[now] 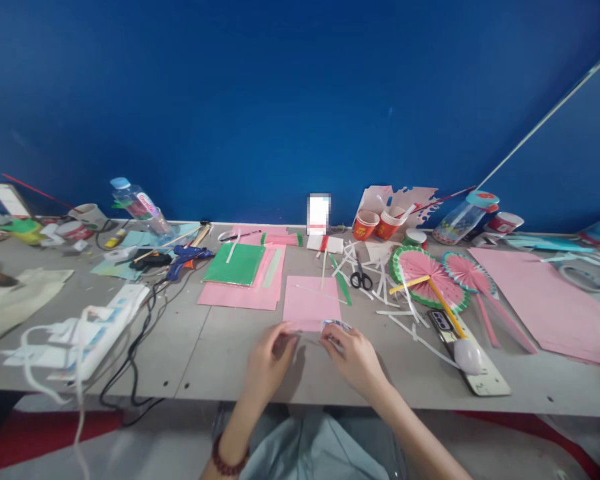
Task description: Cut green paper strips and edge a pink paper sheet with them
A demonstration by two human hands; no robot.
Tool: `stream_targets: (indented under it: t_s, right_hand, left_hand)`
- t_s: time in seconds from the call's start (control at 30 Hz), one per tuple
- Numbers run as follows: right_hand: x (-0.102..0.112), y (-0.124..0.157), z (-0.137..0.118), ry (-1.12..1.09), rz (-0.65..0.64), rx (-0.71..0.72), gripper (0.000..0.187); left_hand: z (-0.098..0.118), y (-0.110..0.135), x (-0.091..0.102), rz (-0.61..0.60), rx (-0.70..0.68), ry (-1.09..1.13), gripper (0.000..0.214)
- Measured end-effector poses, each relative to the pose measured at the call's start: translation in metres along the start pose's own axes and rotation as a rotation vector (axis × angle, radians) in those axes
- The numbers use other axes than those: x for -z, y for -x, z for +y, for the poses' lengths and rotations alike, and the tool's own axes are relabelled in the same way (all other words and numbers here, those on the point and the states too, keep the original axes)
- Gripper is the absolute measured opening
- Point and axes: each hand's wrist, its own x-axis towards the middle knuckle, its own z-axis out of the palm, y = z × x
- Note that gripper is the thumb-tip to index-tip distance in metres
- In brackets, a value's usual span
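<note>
A square sheet of pink paper [311,300] lies on the table in front of me, with a thin pale strip [325,293] across it. My left hand [273,353] is at its lower left corner, thumb and fingertips closed in a pinch. What sits between those fingers is too small to make out. Over the lower right corner, my right hand [353,350] also pinches, its fingertips pointing down and left. Right behind these fingers shows part of a roll of tape [336,324], half covered by the hand. Whether the fingers grip the roll cannot be seen.
Left of the sheet lie a green paper pack [234,264], a blue glue gun [187,259] and a power strip [103,333]. To the right are scissors [361,275], white paper strips [385,287], pink pleated fans [430,277] and a phone [473,353]. Red paper cups [365,225] stand behind.
</note>
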Motion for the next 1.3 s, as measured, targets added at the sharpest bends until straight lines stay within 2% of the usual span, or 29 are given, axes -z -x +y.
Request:
stream_targets:
  t_s: [0.07, 0.13, 0.23, 0.3, 0.4, 0.47, 0.63, 0.77, 0.87, 0.97, 1.03, 1.17, 1.3]
  right_hand:
    - [0.007, 0.0, 0.002, -0.001, -0.002, -0.032, 0.014]
    - [0.017, -0.001, 0.007, -0.053, 0.011, -0.057, 0.014]
    - [0.031, -0.003, 0.018, -0.247, 0.079, -0.095, 0.016]
    - [0.039, -0.004, 0.028, -0.431, 0.151, -0.158, 0.019]
    - [0.046, -0.003, 0.039, -0.711, 0.248, -0.272, 0.028]
    - [0.049, 0.0, 0.043, -0.892, 0.265, -0.327, 0.031]
    - [0.05, 0.011, 0.045, -1.275, 0.184, -0.413, 0.03]
    - [0.052, 0.019, 0.049, -1.394, 0.136, -0.444, 0.028]
    - [0.055, 0.023, 0.051, -1.44, 0.104, -0.457, 0.026]
    - [0.057, 0.025, 0.051, -1.513, 0.051, -0.485, 0.027]
    - [0.057, 0.025, 0.05, -1.568, 0.039, -0.494, 0.028]
    - [0.057, 0.022, 0.05, -1.625, 0.053, -0.481, 0.026]
    - [0.056, 0.014, 0.047, -1.605, 0.039, -0.452, 0.027]
  left_hand:
    - [-0.003, -0.006, 0.01, -0.024, -0.093, -0.128, 0.029]
    - [-0.008, -0.014, 0.019, -0.091, -0.259, -0.226, 0.032]
    - [-0.014, -0.025, 0.026, -0.251, -0.477, -0.35, 0.036]
    - [-0.013, -0.028, 0.025, -0.309, -0.528, -0.418, 0.035]
    - [-0.003, -0.026, 0.014, -0.321, -0.516, -0.473, 0.033]
    - [0.008, -0.02, 0.002, -0.334, -0.516, -0.481, 0.036]
    - [0.042, -0.003, -0.031, -0.392, -0.437, -0.433, 0.037]
    - [0.059, -0.016, -0.04, -0.453, -0.504, -0.349, 0.041]
    - [0.056, -0.041, -0.039, -0.437, -0.565, -0.467, 0.041]
    - [0.044, -0.056, -0.039, -0.43, -0.513, -0.618, 0.042]
    - [0.037, -0.055, -0.04, -0.42, -0.499, -0.676, 0.045]
    - [0.034, -0.037, -0.039, -0.372, -0.465, -0.774, 0.05]
    - [0.033, -0.03, -0.034, -0.333, -0.468, -0.778, 0.05]
